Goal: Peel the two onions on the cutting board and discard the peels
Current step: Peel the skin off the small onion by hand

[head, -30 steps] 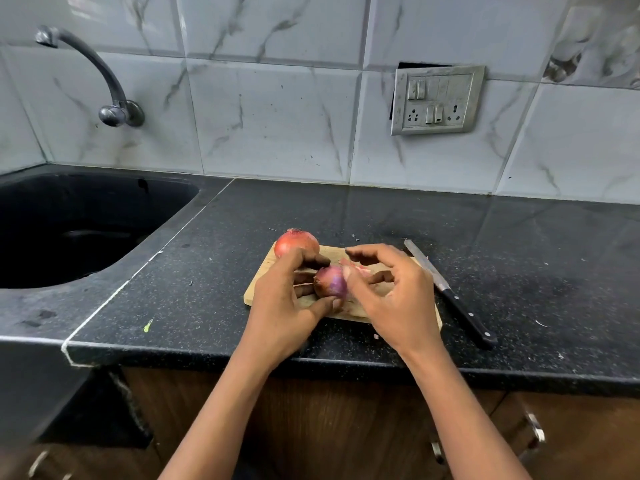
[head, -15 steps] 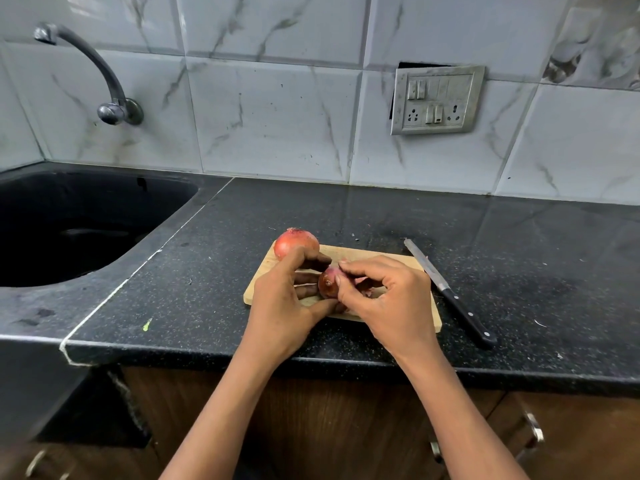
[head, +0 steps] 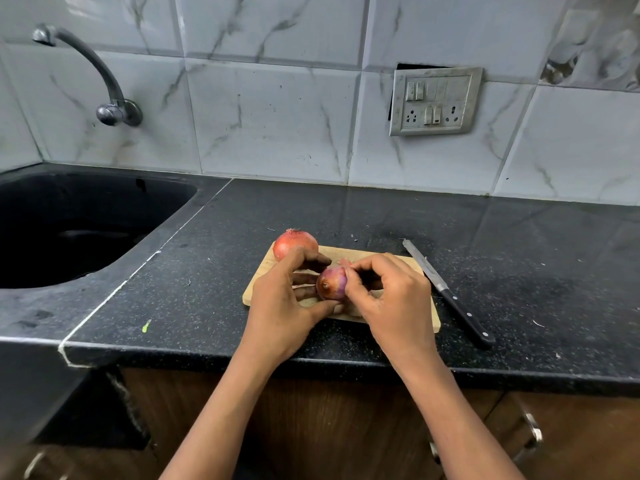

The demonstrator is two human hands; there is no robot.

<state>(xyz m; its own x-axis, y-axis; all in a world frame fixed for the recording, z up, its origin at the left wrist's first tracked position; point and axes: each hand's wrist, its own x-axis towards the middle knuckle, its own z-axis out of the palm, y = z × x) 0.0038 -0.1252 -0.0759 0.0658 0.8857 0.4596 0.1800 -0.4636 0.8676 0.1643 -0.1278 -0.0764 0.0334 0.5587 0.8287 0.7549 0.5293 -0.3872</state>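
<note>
In hand: small purple-skinned round onion [head: 332, 284], glossy, brown root end facing near, just above the pale wooden cutting board [head: 374, 255].
Left hand [head: 280, 299]: grip curled round it, steadying it for peeling.
Right hand [head: 391, 299]: grip pinching its right side, probably lifting skin.
Waiting: round orange-red onion [head: 294, 244], papery skin intact, at the board's far-left corner.

Black speckled worktop [head: 519, 258] under a wall of white, grey-veined tiles [head: 270, 116]. Set into its left end, a dark sink [head: 69, 230], with a curved metal tap [head: 104, 81] fixed to the wall above. Further right on the wall, a metal switch and socket panel [head: 434, 100]. Flat on the worktop, a black-handled knife [head: 446, 291], blade toward the wall. Near the front edge, a small green scrap [head: 146, 326]. Below, brown wooden cupboards [head: 346, 427].
</note>
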